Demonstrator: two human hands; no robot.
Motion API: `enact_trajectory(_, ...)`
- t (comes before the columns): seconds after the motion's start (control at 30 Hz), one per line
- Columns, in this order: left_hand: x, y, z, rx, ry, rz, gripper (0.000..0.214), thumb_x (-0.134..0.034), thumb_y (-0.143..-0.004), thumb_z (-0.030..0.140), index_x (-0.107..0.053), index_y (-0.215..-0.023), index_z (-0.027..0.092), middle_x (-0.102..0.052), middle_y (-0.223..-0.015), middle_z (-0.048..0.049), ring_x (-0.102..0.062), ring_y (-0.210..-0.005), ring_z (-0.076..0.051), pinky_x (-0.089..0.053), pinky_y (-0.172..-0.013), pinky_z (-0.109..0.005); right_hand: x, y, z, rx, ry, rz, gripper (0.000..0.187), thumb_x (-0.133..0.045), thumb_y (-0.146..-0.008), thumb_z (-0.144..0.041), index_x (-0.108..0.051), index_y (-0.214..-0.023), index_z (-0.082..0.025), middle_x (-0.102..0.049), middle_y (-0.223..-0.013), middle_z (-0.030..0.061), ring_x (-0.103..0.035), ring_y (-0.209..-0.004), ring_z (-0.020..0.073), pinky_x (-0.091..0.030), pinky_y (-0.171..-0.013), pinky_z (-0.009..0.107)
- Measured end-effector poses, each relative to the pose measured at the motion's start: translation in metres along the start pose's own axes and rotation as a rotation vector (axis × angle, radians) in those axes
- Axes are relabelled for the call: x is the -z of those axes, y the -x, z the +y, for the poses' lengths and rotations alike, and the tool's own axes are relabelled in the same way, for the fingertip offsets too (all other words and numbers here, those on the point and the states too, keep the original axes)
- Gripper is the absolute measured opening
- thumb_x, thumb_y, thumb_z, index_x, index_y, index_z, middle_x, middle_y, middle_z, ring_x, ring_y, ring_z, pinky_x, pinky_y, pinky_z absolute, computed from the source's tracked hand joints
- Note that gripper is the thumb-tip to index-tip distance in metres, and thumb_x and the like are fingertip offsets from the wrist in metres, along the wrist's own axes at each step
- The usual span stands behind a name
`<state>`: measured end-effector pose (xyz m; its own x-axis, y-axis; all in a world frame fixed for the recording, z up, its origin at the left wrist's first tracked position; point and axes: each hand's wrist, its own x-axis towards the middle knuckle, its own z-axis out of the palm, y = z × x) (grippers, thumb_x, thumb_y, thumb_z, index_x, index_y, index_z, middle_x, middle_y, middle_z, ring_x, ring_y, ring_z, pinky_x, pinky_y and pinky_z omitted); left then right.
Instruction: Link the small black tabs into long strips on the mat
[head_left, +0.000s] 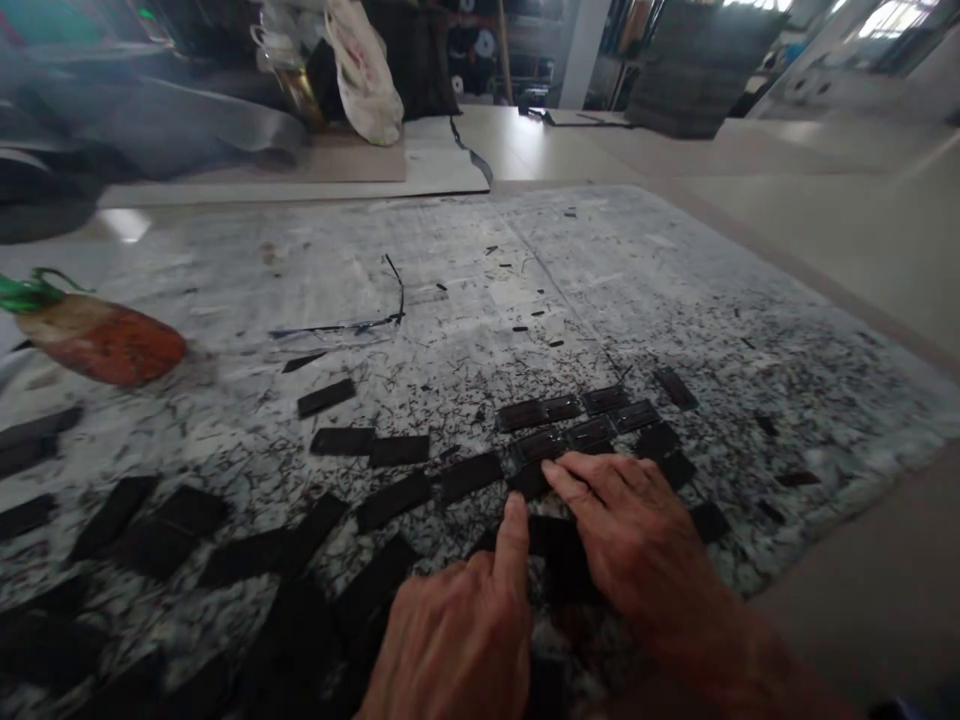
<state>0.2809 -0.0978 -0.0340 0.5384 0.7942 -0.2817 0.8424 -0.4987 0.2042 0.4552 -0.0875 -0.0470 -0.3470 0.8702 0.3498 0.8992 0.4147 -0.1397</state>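
Note:
My left hand (465, 625) is low in the middle of the head view. Its index finger stretches forward, the other fingers curl under, and its tip meets the near edge of a small black rectangular piece (529, 481). From the right, my right hand (637, 530) presses its bent, close-set fingertips on the same piece; its far fingertips are partly hidden. Just beyond lie several dark pieces with a shiny clear border (538, 446), set side by side in rows. More plain black pieces (395, 499) lie to the left, some overlapping.
Dark scraps and thread bits litter the worn pale work surface (450, 230). An orange carrot-shaped object (112, 340) with a green top lies at the left. Farther back are a thin black strip (401, 300), a pale bag (364, 75) and a dark stack (697, 70).

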Motion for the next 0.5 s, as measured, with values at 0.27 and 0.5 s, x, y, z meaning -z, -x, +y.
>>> enact_trajectory(0.27,0.012,-0.001,0.003,0.084,0.035,0.034,0.057,-0.029,-0.079,0.009,-0.032,-0.136,0.017,-0.069,-0.071,-0.0043,-0.066,-0.062,-0.022,-0.047,-0.054,-0.030,0.005,0.006,0.009,-0.033,-0.144,0.098,0.034,-0.037,-0.086,-0.007,-0.063,-0.106,-0.015,-0.066,-0.105,0.0070,-0.056,-0.096,0.0195,-0.043,-0.085,0.036)
enact_trajectory(0.5,0.010,0.004,0.011,0.121,-0.002,0.125,0.053,-0.030,-0.081,0.010,-0.037,-0.133,0.016,-0.068,-0.071,-0.0063,-0.065,-0.063,-0.024,-0.050,-0.059,-0.033,0.005,0.009,0.003,0.054,0.023,0.004,0.032,-0.049,-0.081,-0.006,-0.065,-0.107,-0.017,-0.066,-0.108,0.0037,-0.050,-0.101,0.0242,-0.037,-0.086,0.039)
